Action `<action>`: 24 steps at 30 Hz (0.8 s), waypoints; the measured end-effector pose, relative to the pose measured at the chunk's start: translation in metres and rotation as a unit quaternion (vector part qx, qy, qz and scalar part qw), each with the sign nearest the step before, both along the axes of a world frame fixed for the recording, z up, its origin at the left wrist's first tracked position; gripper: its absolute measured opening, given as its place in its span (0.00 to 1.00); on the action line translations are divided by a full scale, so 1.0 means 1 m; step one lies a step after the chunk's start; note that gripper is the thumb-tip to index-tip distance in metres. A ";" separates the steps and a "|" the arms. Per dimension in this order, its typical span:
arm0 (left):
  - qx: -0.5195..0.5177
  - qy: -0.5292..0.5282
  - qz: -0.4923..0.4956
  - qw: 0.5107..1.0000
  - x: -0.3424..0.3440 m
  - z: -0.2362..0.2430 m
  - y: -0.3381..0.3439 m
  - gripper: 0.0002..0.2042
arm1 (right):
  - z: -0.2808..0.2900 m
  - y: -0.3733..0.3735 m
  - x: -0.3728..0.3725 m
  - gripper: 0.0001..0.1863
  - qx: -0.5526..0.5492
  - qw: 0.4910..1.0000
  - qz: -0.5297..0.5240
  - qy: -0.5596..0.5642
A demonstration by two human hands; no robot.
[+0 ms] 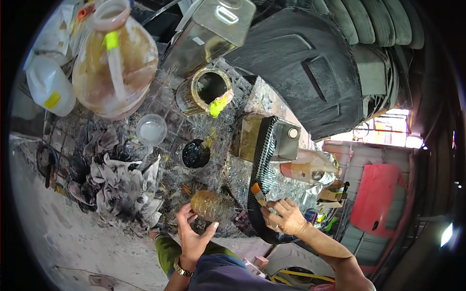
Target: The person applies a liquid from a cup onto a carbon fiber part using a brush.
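Note:
My left hand (pixel 193 237) grips a tilted clear cup (pixel 212 205) with amber colour in it, thumb on the near side and fingers at its left. A paintbrush (pixel 258 193) is pinched in my right hand (pixel 287 218). Its orange-brown bristles lie over a long, curved black part (pixel 265 155) with a glossy carbon-fibre weave, apparently touching it. That part stretches from beside a metal can (pixel 286 140) down past my right hand, which hides some of its lower end. Between the cup and the part, the worktable (pixel 233 169) is littered with fibre strands.
Crumpled, stained cloths (pixel 124 189) lie at the left. Behind them stand a clear tub (pixel 151 130), a dark-filled pot (pixel 195 153), an open tin (pixel 211 87), a large amber jug (pixel 116 63) and a tall metal can (pixel 208 34). A big black panel (pixel 301 68) leans at the back.

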State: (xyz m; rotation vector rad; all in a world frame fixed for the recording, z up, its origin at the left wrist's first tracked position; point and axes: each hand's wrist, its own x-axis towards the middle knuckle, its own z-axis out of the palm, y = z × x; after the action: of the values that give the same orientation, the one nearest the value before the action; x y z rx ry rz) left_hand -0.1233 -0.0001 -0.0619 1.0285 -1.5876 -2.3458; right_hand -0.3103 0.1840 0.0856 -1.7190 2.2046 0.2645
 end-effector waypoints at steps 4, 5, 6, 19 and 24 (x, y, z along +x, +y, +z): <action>0.010 -0.001 0.020 1.000 0.009 -0.009 0.005 0.37 | 0.014 -0.006 0.008 0.17 0.049 0.997 -0.020 -0.055; 0.011 0.001 0.029 1.000 0.011 -0.013 0.006 0.39 | 0.018 -0.016 0.008 0.16 0.033 0.996 -0.034 -0.073; 0.019 0.001 0.035 0.999 0.013 -0.015 0.007 0.39 | 0.023 -0.027 0.004 0.16 0.040 0.996 -0.029 -0.072; 0.078 0.008 0.108 0.991 0.037 -0.030 0.008 0.43 | -0.006 -0.114 -0.011 0.13 0.213 0.972 0.096 0.037; 0.098 0.018 0.125 0.987 0.043 -0.035 0.007 0.43 | -0.014 -0.097 0.014 0.12 0.239 0.965 0.098 0.051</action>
State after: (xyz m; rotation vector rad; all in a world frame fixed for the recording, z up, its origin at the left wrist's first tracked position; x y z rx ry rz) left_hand -0.0801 0.0070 -0.0972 1.1416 -1.1564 -2.3630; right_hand -0.2959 0.0874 0.0712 -1.6671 1.8296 0.8737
